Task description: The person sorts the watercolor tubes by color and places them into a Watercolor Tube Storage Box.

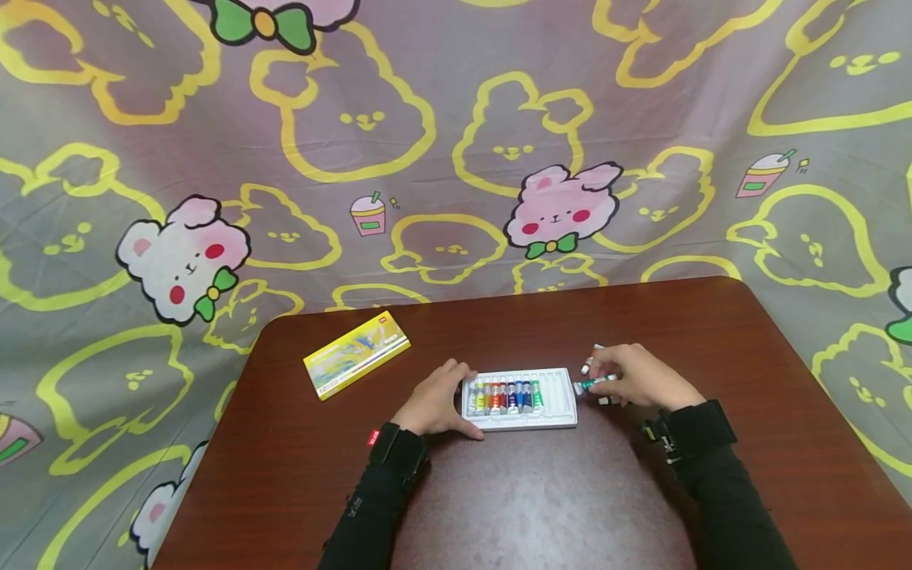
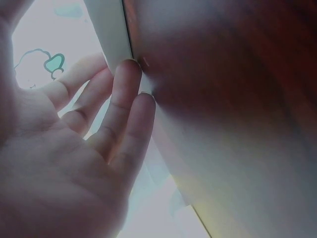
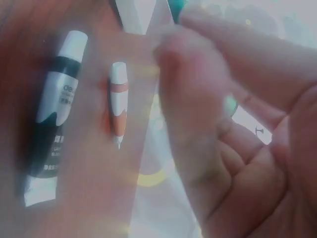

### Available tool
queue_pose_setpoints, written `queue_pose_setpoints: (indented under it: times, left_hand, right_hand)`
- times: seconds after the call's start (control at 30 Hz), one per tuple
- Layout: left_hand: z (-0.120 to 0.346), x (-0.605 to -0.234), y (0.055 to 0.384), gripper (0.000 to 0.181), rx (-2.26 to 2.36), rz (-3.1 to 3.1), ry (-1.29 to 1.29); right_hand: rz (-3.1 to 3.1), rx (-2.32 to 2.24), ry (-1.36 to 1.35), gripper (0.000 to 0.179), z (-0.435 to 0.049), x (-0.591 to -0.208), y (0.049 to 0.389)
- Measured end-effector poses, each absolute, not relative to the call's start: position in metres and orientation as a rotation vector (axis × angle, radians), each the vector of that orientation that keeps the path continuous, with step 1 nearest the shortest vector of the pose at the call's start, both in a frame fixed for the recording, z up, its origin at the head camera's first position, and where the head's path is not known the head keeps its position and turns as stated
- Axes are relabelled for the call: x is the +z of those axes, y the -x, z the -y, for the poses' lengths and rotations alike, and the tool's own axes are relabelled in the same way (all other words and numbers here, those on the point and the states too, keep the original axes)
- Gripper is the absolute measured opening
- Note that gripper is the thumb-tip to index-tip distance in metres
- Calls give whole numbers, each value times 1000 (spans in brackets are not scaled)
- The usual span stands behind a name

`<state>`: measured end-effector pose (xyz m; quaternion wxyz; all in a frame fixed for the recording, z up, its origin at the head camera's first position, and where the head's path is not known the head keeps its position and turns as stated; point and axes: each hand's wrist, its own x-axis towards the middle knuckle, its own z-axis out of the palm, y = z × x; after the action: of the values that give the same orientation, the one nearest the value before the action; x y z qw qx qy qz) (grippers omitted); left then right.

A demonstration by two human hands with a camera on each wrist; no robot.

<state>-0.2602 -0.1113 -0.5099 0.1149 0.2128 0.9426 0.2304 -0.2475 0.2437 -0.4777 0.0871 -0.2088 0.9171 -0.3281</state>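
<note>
A white plastic tray (image 1: 558, 392) lies on the table, with several coloured paint tubes (image 1: 504, 397) side by side in its slots and bare slots at its right end. My left hand (image 1: 433, 402) holds the tray's left end, thumb at the front corner and fingers at the back; its fingertips meet the tray's edge (image 2: 111, 37) in the left wrist view. Just off the right end, my right hand (image 1: 644, 378) pinches a green paint tube (image 1: 590, 385), mostly hidden by the fingers in the right wrist view. A black tube (image 3: 52, 119) and an orange-brown tube (image 3: 119, 104) lie nearby.
A yellow paint box (image 1: 358, 355) lies at an angle on the back left of the brown table (image 1: 541, 499). Behind the table hangs a cloth (image 1: 442, 103) printed with cartoon animals.
</note>
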Motion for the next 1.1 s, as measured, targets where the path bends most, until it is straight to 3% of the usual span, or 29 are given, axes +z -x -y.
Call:
queue_pose_setpoints:
  times: [0.37, 0.67, 1.1]
  left_hand:
    - [111, -509, 259, 99, 678, -2756, -618]
    - [111, -508, 259, 97, 697, -2752, -612]
    - [111, -508, 257, 97, 692, -2755, -610]
  right_hand:
    - [-2712, -1330, 701, 12, -249, -480, 253]
    - [-2681, -1599, 602, 52, -244, -466, 250]
    - [-2665, -1630, 588, 81, -244, -477, 257]
